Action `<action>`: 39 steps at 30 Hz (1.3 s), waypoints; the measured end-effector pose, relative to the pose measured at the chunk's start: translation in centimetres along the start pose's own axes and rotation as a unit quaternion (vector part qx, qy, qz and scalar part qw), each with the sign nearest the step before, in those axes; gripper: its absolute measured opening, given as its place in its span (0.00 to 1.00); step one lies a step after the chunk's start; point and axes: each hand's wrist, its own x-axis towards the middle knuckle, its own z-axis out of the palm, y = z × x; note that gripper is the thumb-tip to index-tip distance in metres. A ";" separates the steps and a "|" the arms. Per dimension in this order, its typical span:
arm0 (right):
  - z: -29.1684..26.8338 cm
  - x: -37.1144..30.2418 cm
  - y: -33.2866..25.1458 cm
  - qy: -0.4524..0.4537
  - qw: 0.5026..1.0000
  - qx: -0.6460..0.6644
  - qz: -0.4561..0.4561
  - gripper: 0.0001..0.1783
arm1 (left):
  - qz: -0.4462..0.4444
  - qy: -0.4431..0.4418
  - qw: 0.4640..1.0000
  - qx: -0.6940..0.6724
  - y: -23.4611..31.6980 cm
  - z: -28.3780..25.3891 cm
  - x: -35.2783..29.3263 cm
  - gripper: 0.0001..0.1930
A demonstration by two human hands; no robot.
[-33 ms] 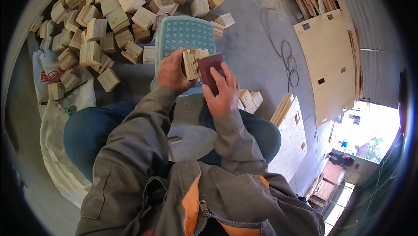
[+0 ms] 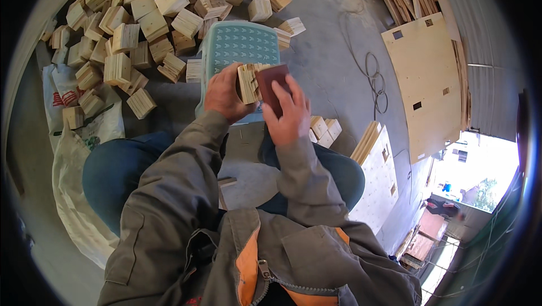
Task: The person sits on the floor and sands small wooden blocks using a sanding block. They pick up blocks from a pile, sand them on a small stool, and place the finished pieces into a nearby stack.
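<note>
My left hand (image 2: 222,94) grips a pale layered plywood block (image 2: 247,86) from its left side, with the fingers closed round it. The block is held over a light green plastic stool (image 2: 244,38) with a raised pattern on its top. In my right hand (image 2: 289,117) is a flat reddish-brown piece of sandpaper (image 2: 269,84). Its fingers lie across the back of the sheet, and the thumb is at the lower edge. The sheet stands against the right side of the block and hides that side.
A heap of similar plywood blocks (image 2: 152,26) spreads at the far left, beside white woven sacks (image 2: 84,176). Several more blocks (image 2: 326,130) lie by my right knee. Plywood panels (image 2: 423,86) with cut holes and a coiled cable (image 2: 377,83) are on the right.
My right hand and the sandpaper have shifted very slightly up and left along the block. The left hand and the block stay in place.
</note>
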 end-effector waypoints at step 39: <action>4.5 9.7 1.2 -0.031 0.995 -0.062 0.065 0.34 | -0.023 -0.011 0.999 0.021 0.3 0.2 0.0 0.52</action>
